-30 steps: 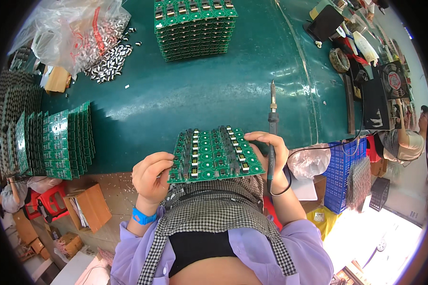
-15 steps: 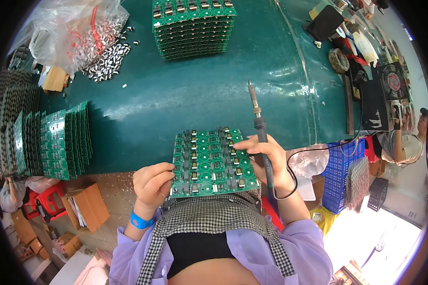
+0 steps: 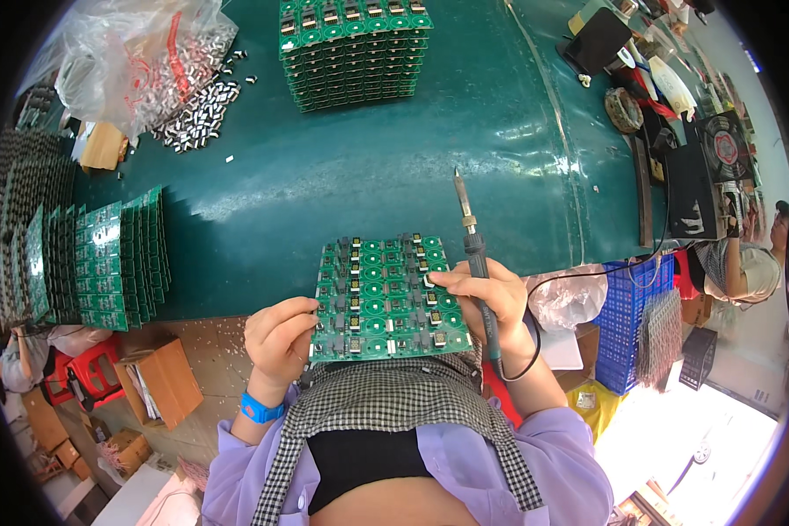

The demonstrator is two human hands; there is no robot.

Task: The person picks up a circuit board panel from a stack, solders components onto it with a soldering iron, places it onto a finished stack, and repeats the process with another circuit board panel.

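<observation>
A green circuit board panel (image 3: 375, 307) with rows of small black and white components lies at the table's front edge, close to my apron. My left hand (image 3: 279, 340) pinches its left edge, thumb hidden beneath. A soldering iron (image 3: 476, 254) with a dark handle rests in my right hand (image 3: 500, 302), its metal tip pointing away over the table. The index fingertip of that hand touches a component near the panel's right side. The iron's tip is apart from the panel.
Stacked circuit board panels (image 3: 355, 61) stand at the back, and upright ones (image 3: 118, 263) at the left. A plastic bag (image 3: 140, 61) lies by loose small components (image 3: 197, 114). A black fan unit (image 3: 714, 167) stands right. The iron's cord (image 3: 587, 273) runs rightward.
My right hand and the soldering iron have moved slightly toward me, the fingertip sliding a little down the panel. The panel has shifted a touch to the left. My left hand keeps its place.
</observation>
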